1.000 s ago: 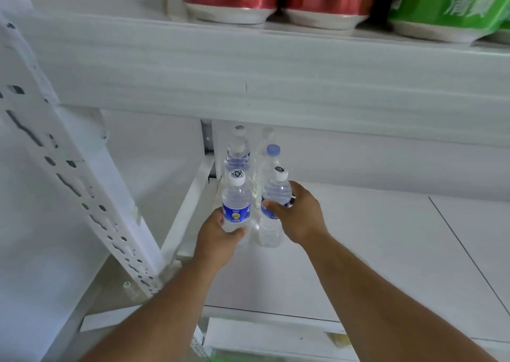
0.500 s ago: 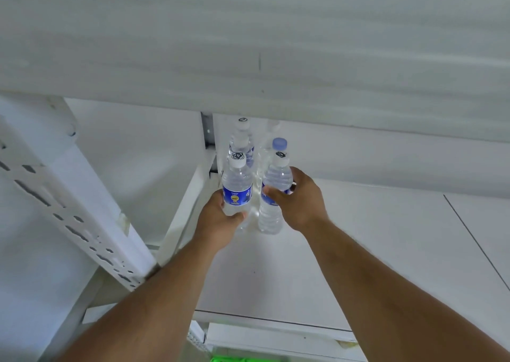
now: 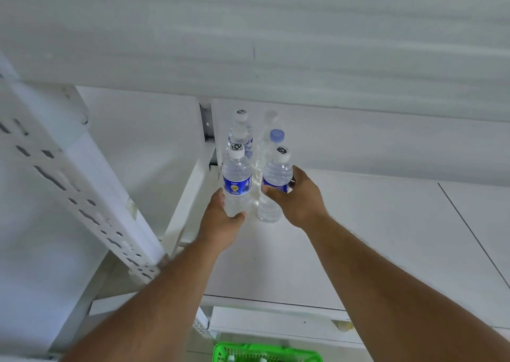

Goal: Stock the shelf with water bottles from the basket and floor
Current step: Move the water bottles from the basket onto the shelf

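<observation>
Big white metal shelf unit (image 3: 358, 237) fills pretty much the whole view, with the upper shelf's front edge (image 3: 248, 44) running across the top and a perforated upright (image 3: 82, 196) slanting down the left. We're in the placing step — both hands are deep in the back-left corner of the lower shelf board, each setting down a bottle. Left hand (image 3: 220, 221) is wrapped around the lower half of a water bottle with a blue label (image 3: 236, 179), and right hand (image 3: 296, 196) grips a second water bottle (image 3: 273, 185) around its label, base looks to be on the board or very nearly. Right behind them sit three or four bottles already stocked, including one with a blue cap (image 3: 276, 135) and one with a white cap (image 3: 241, 114). The green basket (image 3: 265, 354) peeks in at the bottom edge, and it looks like a couple of caps are still in there. Next move, I'd guess: let go of both without knocking the back row, then reach down to the basket for more — tight cluster, so a straight pull-back seems safest.
</observation>
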The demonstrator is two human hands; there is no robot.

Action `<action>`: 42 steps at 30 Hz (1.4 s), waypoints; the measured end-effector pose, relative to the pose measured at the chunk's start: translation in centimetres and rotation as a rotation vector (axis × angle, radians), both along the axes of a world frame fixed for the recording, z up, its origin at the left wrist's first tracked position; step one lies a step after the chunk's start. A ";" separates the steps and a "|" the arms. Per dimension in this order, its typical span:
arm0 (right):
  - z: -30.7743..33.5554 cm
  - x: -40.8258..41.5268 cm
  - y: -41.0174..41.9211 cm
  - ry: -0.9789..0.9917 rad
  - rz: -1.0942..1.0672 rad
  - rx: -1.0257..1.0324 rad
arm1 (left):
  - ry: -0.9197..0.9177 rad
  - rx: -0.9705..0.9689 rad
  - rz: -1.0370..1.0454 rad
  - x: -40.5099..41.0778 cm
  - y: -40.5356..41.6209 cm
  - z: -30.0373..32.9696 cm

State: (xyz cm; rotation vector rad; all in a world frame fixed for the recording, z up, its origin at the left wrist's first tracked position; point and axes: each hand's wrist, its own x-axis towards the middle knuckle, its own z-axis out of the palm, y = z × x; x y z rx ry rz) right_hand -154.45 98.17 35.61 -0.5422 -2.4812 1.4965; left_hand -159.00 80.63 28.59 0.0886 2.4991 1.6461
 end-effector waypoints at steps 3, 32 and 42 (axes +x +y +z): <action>0.2 1.6 -0.3 -0.084 -0.021 0.034 | -0.001 -0.079 -0.017 2.5 -0.4 0.3; -8.6 37.2 -0.1 -0.457 0.457 0.689 | -0.049 -0.892 -0.396 34.3 -3.0 0.1; -15.2 43.8 1.0 -0.668 0.441 0.499 | -0.243 -0.897 -0.475 41.3 -2.9 -6.8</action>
